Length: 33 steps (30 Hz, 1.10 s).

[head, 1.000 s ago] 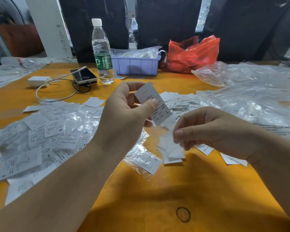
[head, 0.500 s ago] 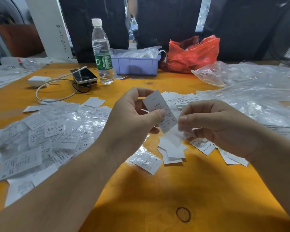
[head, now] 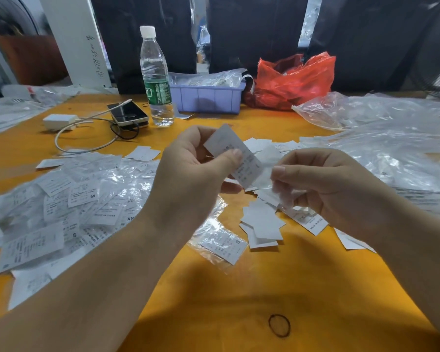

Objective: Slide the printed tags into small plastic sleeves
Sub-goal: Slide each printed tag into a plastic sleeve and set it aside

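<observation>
Both hands closing together since 0.5 s ago, R hand nearer tag | L hand (head: 188, 179) grip pinching printed tag (head: 235, 154), thumb on front, tilted above table (head: 214, 301) | R hand (head: 325, 189) grip pinching thin clear plastic sleeve (head: 267, 171), touching tag's lower edge | crinkly bagged tags (head: 69, 199) lying left, loose paper tags (head: 262, 222) under hands.

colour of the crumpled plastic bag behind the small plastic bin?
Red: the crumpled plastic bag beside the lilac plastic bin, at the table's far edge. Head view, the only one.
</observation>
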{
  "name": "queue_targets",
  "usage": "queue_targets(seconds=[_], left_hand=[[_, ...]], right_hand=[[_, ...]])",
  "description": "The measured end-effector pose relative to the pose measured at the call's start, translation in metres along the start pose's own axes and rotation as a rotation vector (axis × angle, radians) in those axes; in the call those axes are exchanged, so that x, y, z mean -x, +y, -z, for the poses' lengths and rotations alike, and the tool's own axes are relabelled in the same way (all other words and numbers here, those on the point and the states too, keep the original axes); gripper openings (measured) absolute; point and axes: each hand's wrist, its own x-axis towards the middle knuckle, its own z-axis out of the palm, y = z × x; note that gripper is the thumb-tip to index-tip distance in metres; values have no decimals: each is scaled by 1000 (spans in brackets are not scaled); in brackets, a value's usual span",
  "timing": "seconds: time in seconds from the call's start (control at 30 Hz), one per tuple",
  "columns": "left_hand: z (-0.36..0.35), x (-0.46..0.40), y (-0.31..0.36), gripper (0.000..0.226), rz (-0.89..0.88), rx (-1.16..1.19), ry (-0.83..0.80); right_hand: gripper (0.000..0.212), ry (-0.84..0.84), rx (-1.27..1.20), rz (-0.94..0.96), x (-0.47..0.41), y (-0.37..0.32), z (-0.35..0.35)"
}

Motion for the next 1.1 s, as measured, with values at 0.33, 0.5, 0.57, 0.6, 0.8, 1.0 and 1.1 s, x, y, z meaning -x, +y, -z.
queue_targets(seconds=[0.33, 0.5, 0.57, 0.6, 0.8, 1.0, 1.1], left_hand=[[12, -9, 4, 11, 45, 153, 109], [11, -7, 6, 15, 12, 78, 66], [10, -6, 7, 18, 8, 66, 44], [10, -6, 8, 19, 10, 65, 33], [13, -8, 7, 26, 9, 72, -38], [18, -11, 8, 41, 3, 71, -67], [18, -11, 9, 43, -1, 87, -102]], right_hand=[[28, -51, 16, -3, 2, -3, -1], [23, -116, 3, -9, 3, -3, 0], [17, -141, 2, -1, 3, -4, 1], [16, -150, 1, 5, 3, -4, 2], [14, -189, -19, 18, 3, -6, 5], [12, -243, -41, 20, 5, -8, 7], [11, -249, -28, 24, 5, -8, 6]])
